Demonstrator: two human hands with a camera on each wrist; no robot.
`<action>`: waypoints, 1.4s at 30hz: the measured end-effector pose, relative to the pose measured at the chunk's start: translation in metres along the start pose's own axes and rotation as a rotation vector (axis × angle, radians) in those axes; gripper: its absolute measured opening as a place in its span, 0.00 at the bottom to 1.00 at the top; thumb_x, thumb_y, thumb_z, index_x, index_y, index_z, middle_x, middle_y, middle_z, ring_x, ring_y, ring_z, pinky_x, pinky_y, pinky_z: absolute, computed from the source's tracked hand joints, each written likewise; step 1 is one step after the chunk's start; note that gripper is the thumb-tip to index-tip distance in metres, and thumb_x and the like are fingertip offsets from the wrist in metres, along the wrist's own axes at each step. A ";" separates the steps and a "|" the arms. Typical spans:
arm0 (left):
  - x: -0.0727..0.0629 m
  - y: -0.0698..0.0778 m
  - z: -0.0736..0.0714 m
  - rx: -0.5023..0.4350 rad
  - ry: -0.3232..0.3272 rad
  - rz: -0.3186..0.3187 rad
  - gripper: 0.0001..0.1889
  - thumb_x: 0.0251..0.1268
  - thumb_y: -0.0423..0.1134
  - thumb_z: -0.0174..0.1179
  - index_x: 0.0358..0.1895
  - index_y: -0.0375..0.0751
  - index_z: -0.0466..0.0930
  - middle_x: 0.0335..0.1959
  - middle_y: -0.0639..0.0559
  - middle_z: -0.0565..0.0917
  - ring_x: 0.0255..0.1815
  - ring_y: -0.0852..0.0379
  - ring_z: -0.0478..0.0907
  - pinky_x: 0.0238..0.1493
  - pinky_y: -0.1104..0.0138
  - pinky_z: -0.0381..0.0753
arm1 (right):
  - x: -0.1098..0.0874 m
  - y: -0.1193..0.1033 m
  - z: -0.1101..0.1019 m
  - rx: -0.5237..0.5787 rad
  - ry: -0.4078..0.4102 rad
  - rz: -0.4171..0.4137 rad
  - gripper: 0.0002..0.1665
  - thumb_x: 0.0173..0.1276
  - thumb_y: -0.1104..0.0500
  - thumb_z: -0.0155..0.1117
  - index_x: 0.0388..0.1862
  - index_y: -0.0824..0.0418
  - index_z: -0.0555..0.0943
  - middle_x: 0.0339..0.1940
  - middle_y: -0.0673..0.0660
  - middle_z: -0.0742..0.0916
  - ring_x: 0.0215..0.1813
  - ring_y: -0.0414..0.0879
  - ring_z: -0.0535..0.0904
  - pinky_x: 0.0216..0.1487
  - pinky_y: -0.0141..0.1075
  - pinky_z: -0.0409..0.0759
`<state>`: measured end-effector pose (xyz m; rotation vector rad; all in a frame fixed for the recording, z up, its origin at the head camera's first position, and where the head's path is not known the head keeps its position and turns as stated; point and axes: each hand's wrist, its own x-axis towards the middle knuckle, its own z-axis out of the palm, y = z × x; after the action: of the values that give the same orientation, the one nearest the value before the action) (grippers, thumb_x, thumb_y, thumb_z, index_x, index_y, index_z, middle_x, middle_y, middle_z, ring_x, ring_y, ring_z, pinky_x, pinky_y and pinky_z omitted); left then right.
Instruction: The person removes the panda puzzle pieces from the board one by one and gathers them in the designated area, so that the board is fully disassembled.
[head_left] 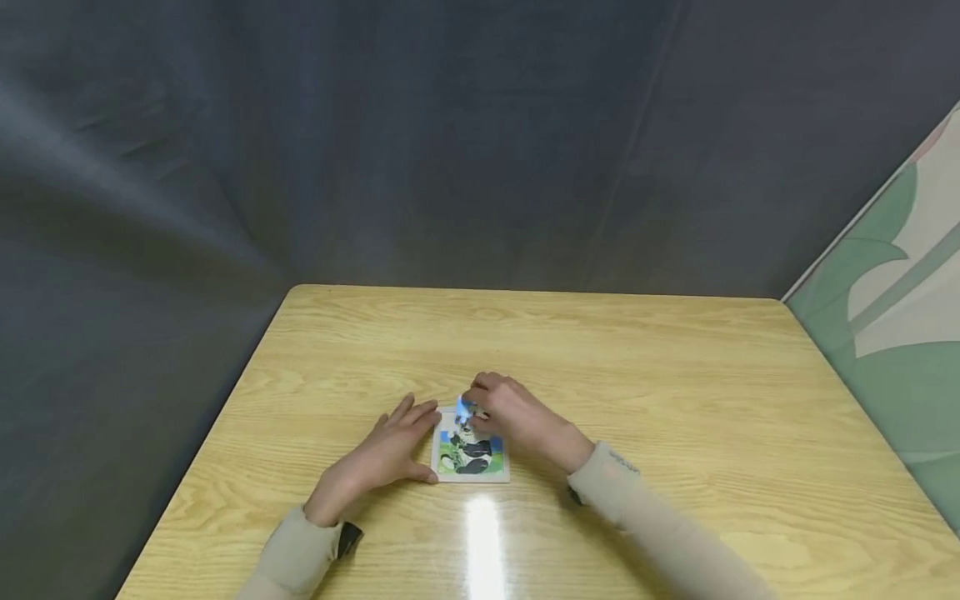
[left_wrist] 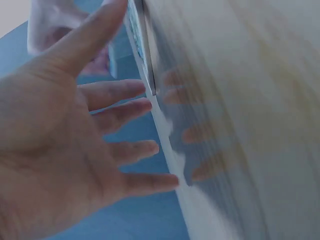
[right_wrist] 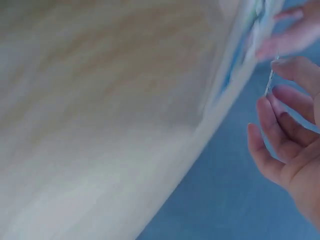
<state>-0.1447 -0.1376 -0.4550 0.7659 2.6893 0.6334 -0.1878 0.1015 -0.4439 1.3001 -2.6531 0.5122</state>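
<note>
A small panda jigsaw puzzle in a pale tray point(head_left: 474, 479) lies on the table, with blue, green and black-and-white pieces in it. My right hand point(head_left: 519, 421) is over the tray's upper right part and pinches a puzzle piece point(head_left: 463, 409) between thumb and fingers. Seen edge-on in the right wrist view, the piece point(right_wrist: 270, 82) looks thin and stands raised from the tray. My left hand point(head_left: 390, 450) lies along the tray's left side, thumb at the lower left corner and fingertips at the upper left. In the left wrist view its fingers point(left_wrist: 127, 152) are straight and spread.
The wood-grain table point(head_left: 675, 375) stretches out on all sides of the tray. A bright light reflection point(head_left: 483, 542) shows in front of it. Dark cloth point(head_left: 480, 150) hangs behind and at left, and a green-and-white patterned panel point(head_left: 892, 317) stands at right.
</note>
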 end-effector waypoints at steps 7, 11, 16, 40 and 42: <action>-0.001 -0.002 -0.004 -0.042 -0.015 0.046 0.46 0.47 0.49 0.73 0.69 0.34 0.64 0.75 0.42 0.57 0.75 0.31 0.42 0.63 0.30 0.49 | -0.063 0.058 -0.030 0.118 0.103 0.069 0.15 0.54 0.68 0.74 0.42 0.65 0.85 0.40 0.57 0.82 0.38 0.46 0.79 0.36 0.31 0.82; -0.003 -0.004 -0.004 -0.024 -0.019 0.018 0.46 0.46 0.48 0.74 0.69 0.35 0.64 0.74 0.43 0.58 0.75 0.32 0.44 0.63 0.29 0.49 | -0.081 0.080 -0.030 0.126 0.061 0.058 0.11 0.56 0.68 0.73 0.40 0.63 0.86 0.39 0.55 0.82 0.37 0.45 0.79 0.35 0.30 0.80; -0.006 -0.005 -0.002 -0.024 -0.015 0.004 0.47 0.45 0.47 0.75 0.70 0.35 0.63 0.73 0.42 0.60 0.75 0.32 0.46 0.61 0.28 0.50 | -0.067 0.085 -0.025 0.140 -0.002 0.010 0.08 0.60 0.65 0.70 0.39 0.60 0.87 0.40 0.55 0.82 0.38 0.43 0.78 0.35 0.28 0.79; 0.001 -0.001 -0.002 -0.042 -0.013 0.029 0.47 0.44 0.47 0.75 0.69 0.35 0.64 0.74 0.42 0.59 0.74 0.31 0.47 0.59 0.27 0.52 | -0.005 -0.004 0.010 0.109 -0.058 0.045 0.13 0.60 0.62 0.71 0.45 0.62 0.85 0.43 0.54 0.86 0.45 0.45 0.81 0.47 0.36 0.81; 0.002 -0.001 -0.003 -0.034 -0.017 0.032 0.47 0.45 0.48 0.74 0.70 0.35 0.64 0.74 0.42 0.59 0.74 0.31 0.47 0.59 0.27 0.52 | -0.004 -0.009 0.012 0.073 -0.059 0.084 0.13 0.58 0.63 0.72 0.43 0.62 0.85 0.42 0.54 0.86 0.44 0.45 0.81 0.45 0.36 0.81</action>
<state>-0.1471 -0.1380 -0.4532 0.8032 2.6491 0.6758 -0.1781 0.0951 -0.4539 1.2464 -2.7720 0.5964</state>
